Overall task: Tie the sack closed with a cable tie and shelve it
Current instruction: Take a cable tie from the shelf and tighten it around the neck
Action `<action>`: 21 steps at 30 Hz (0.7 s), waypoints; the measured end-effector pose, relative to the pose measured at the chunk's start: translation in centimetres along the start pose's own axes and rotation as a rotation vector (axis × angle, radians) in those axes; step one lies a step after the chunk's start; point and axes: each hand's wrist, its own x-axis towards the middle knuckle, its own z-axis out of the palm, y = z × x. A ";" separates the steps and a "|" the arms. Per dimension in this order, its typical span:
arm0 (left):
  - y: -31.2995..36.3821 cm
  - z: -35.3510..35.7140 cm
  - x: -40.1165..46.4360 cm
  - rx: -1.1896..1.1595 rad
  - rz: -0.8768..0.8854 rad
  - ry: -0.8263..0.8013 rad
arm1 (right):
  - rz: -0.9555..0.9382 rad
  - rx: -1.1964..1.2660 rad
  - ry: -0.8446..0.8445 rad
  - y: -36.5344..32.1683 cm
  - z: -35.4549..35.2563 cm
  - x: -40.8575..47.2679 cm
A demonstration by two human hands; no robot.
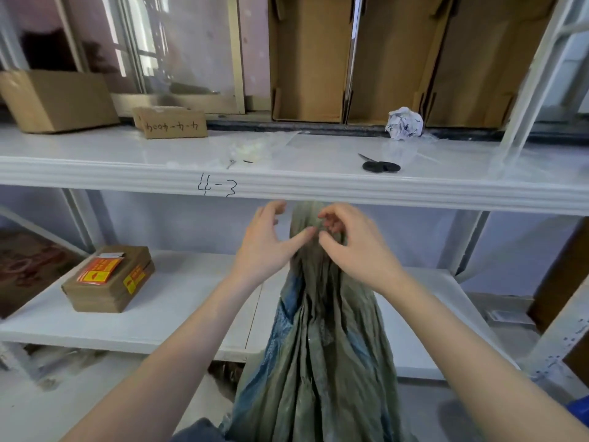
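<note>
Sack (318, 330) stands upright in front of the shelving, its mouth gathered into a neck that reaches just under the edge of the upper shelf (287, 183), marked "4-3". Left hand (267, 244): fingers spread and lightly curved, thumb tip touching the neck from the left, not closed round it. Right hand (353, 247): fingers curled at the top of the neck, apparently pinching the fabric or something small there; too small to tell which. No cable tie can be made out, so I cannot say whether the neck is cinched. Judgement: gathering is done, tying is in hand or unconfirmed, shelving is still to do. Lower shelf (178, 314), behind the sack, is white and carries a taped box (108, 282) with orange labels at left. Upper shelf holds scissors (381, 164) at right, a crumpled paper ball (405, 123) far right, and two cardboard boxes far left. Upright cardboard dividers and a window stand behind.
</note>
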 end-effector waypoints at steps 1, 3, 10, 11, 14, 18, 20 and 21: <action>0.2 -0.7 0.4 0.010 0.028 0.032 | -0.026 -0.003 0.002 -0.7 -0.1 0.8; 0.5 -2.3 1.2 0.025 0.079 0.075 | -0.073 0.010 0.003 -2.0 0.0 2.3; -0.2 -8.4 5.1 0.141 0.192 0.205 | -0.162 -0.046 0.013 -4.5 1.2 7.6; -0.4 -9.1 5.7 0.168 0.198 0.227 | -0.169 -0.048 0.012 -4.7 1.4 8.4; -1.0 -10.7 7.6 0.254 0.201 0.258 | -0.192 -0.083 0.020 -5.2 2.1 10.7; -1.6 -11.0 10.0 0.387 0.232 0.239 | -0.194 -0.107 0.065 -5.1 2.7 13.0; -1.9 -10.8 10.9 0.434 0.234 0.229 | -0.186 -0.101 0.081 -4.7 3.0 13.9; -2.1 -10.5 11.3 0.460 0.234 0.225 | -0.179 -0.101 0.081 -4.5 3.1 14.3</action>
